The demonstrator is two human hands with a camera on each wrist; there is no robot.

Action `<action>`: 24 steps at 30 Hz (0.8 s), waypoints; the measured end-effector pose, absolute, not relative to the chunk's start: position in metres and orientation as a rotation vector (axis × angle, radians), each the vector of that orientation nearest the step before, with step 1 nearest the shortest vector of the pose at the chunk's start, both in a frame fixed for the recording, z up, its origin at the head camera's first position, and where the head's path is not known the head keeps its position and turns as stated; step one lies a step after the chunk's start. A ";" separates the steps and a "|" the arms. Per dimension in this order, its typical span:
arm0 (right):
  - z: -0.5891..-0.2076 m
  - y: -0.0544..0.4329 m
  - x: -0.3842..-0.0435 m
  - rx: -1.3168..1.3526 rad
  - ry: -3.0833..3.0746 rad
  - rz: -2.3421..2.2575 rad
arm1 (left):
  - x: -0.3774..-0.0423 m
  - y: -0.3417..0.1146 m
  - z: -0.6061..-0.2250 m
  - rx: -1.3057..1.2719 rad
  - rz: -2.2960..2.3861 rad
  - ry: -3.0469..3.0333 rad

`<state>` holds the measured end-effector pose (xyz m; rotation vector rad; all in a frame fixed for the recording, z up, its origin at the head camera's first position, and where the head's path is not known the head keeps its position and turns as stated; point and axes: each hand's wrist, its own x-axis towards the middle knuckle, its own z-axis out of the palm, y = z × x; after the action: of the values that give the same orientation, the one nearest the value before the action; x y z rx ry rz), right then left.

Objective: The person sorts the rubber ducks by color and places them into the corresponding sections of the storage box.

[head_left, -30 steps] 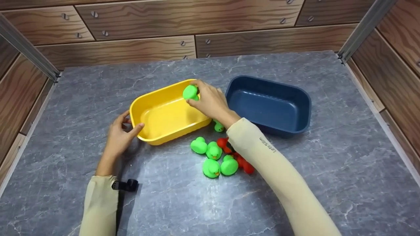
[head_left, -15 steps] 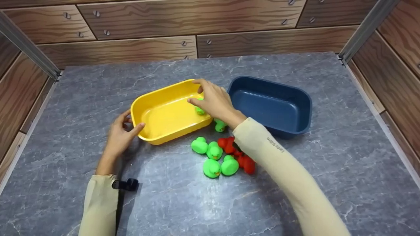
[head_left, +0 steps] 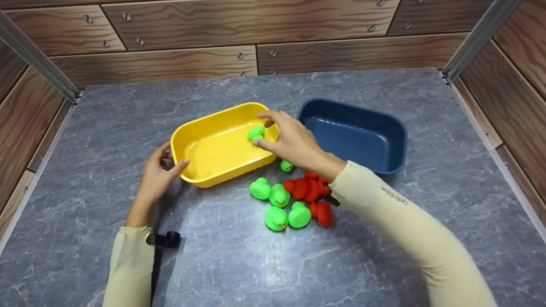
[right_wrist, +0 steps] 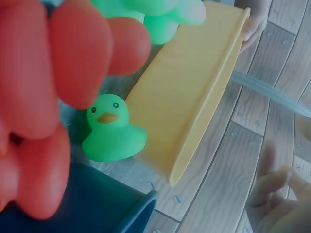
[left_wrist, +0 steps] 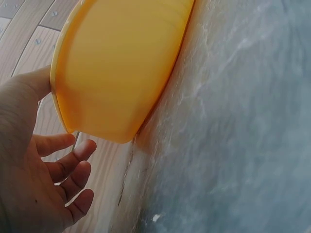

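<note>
Reaching over the right end of the yellow bin, the right hand is hiding part of the rim there. Hand and wrist are also masking parts of a second green duck outside the bin and of the red ducks, whose number is staying unclear. In the right wrist view this hand is appearing blurred and cut off. In the head view its thumb and forefinger are standing apart, gripping nothing; whether the thumb is touching the green duck inside the bin, I cannot tell. The left hand is holding the bin's left end, thumb over the rim, other fingers partly disappearing behind it.

The duck inside is showing bright green, tilting, its face unreadable. Compared with half a second ago, it is lying slightly farther left and away from the person, the right hand is sitting farther right, and more red is showing.
</note>
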<state>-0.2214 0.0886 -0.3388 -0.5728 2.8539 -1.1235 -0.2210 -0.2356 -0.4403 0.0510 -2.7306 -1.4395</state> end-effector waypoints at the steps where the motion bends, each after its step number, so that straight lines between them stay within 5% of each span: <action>1: -0.338 0.091 -0.219 -0.589 2.852 -1.126 | -0.221 -0.236 -0.440 0.051 -1.441 -2.729; 24: -0.356 0.154 -0.162 -0.723 2.711 -0.943 | -0.218 -0.235 -0.439 0.071 -1.453 -2.750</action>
<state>-0.1618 0.1537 -0.3563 -0.7234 2.7115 -0.9435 -0.2184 -0.2349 -0.4386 0.0714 -2.7497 -1.4527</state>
